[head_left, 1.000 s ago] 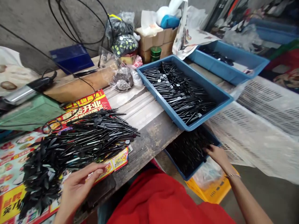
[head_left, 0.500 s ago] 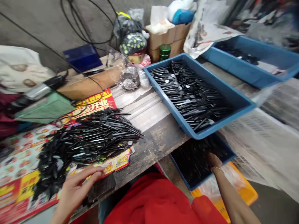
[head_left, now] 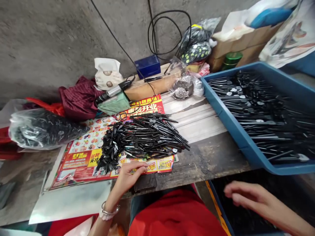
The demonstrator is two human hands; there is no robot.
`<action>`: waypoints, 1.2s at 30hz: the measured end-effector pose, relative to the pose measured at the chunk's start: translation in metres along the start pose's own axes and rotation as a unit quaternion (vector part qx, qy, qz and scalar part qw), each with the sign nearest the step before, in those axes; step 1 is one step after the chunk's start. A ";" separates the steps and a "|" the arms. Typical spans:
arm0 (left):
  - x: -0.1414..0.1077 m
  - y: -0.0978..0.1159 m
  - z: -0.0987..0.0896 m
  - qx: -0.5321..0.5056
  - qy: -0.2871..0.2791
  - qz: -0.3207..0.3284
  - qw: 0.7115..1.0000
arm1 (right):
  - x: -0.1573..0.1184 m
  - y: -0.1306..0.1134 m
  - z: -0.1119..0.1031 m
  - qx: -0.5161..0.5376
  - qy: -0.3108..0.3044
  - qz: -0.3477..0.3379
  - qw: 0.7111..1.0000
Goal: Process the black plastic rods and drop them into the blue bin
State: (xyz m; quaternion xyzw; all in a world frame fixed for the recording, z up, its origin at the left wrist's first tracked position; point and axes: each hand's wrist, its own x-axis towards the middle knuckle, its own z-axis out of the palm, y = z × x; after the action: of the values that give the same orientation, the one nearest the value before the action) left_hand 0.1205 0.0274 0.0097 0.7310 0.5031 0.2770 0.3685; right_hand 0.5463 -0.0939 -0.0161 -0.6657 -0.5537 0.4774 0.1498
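Nearest, at 4 o'clock, the open right hand (head_left: pixel 248 196) hovers over a blue bin (head_left: pixel 216 205) of dark pins. The loosely curled, empty left hand (head_left: pixel 129 177) rests at 7 o'clock on a flyer (head_left: pixel 83 167), just below a heap of black plastic pins (head_left: pixel 147 137) at 12 o'clock. A blue tray (head_left: pixel 222 111) of sorted pins sits at 2 o'clock.

You have two hands in view: your left hand (head_left: pixel 129 177) and your right hand (head_left: pixel 248 196). Count two blue trays (head_left: pixel 233 121) (head_left: pixel 217 209), one heap of black pins (head_left: pixel 150 136), one clear bag of black parts (head_left: pixel 41 129), one green tin (head_left: pixel 232 59), and one blue box (head_left: pixel 147 66).
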 end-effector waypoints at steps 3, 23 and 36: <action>-0.006 -0.003 -0.003 0.007 0.006 0.021 1.000 | 0.050 -0.079 0.009 -0.039 0.080 -0.121 0.989; -0.056 -0.046 -0.040 0.042 0.150 -0.025 0.987 | 0.144 -0.108 0.020 -0.205 0.182 -0.130 0.953; -0.052 -0.070 -0.066 0.226 0.148 0.033 0.962 | 0.060 -0.134 0.077 0.214 -0.013 -0.021 0.976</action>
State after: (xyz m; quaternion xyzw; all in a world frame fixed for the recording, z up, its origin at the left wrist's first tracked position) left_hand 0.0144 0.0117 -0.0107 0.7624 0.5771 0.2730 0.1055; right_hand 0.4014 -0.0203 0.0147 -0.5999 -0.4544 0.5901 0.2921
